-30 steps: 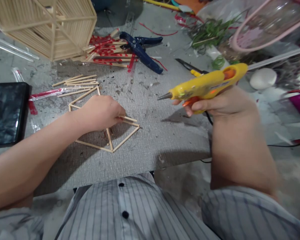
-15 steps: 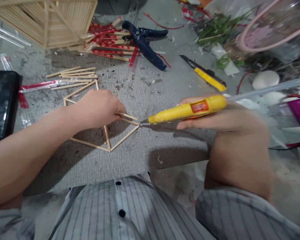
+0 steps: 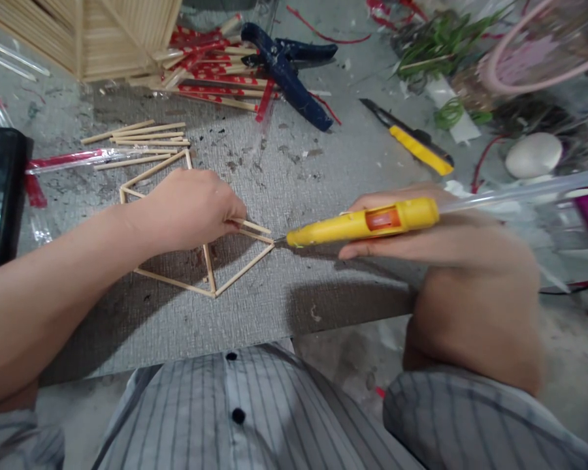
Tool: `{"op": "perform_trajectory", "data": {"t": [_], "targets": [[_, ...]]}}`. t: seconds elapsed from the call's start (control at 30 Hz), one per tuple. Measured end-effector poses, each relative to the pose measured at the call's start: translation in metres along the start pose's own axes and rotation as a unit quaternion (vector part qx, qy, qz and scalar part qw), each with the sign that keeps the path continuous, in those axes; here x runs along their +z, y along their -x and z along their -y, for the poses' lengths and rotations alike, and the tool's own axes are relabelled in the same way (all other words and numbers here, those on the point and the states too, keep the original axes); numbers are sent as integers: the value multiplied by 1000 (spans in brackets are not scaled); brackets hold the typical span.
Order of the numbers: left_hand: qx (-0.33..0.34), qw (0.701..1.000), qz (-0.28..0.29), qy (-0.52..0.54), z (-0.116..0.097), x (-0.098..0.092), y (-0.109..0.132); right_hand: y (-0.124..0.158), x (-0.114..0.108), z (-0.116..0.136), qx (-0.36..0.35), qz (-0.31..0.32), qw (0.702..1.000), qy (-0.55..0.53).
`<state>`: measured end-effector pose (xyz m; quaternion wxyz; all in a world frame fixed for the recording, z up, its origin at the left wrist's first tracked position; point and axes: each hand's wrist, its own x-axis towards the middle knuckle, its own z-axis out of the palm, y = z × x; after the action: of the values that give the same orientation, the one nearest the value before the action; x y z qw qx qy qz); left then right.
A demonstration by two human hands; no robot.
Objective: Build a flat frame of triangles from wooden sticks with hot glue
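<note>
My left hand (image 3: 191, 205) pinches a short wooden stick (image 3: 255, 226) just above the right part of a stick frame (image 3: 245, 269) lying on the grey board. My fingers hide part of that frame. From the right, my right hand (image 3: 396, 245) is closed round a yellow glue gun (image 3: 362, 222) with a clear glue stick (image 3: 519, 190) in its back end. The gun's metal nozzle is at the frame's right corner. Several loose sticks (image 3: 149, 134) lie behind my left hand.
Behind are a slatted stick structure (image 3: 122, 39), red-wrapped sticks (image 3: 215, 85) and dark blue pliers (image 3: 291, 78). A yellow cutter (image 3: 421, 149) lies at the back right, near green stems (image 3: 431, 49) and a pink-rimmed container (image 3: 494, 75). At the left edge is a black phone (image 3: 0, 196).
The glue gun has tilted slightly, its back end lower, and its nozzle remains by the frame's right corner. My left hand keeps its pinch on the stick. The view has shifted a little.
</note>
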<state>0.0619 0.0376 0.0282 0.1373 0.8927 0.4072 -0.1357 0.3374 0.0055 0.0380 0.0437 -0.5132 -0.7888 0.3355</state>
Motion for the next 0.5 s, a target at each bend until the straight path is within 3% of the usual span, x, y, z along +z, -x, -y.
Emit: {"op": "perform_trajectory", "data": {"t": [0.5], "targets": [[16, 999, -6, -50, -2, -2, 8, 0, -1, 7, 7, 9, 1000, 12]]}}
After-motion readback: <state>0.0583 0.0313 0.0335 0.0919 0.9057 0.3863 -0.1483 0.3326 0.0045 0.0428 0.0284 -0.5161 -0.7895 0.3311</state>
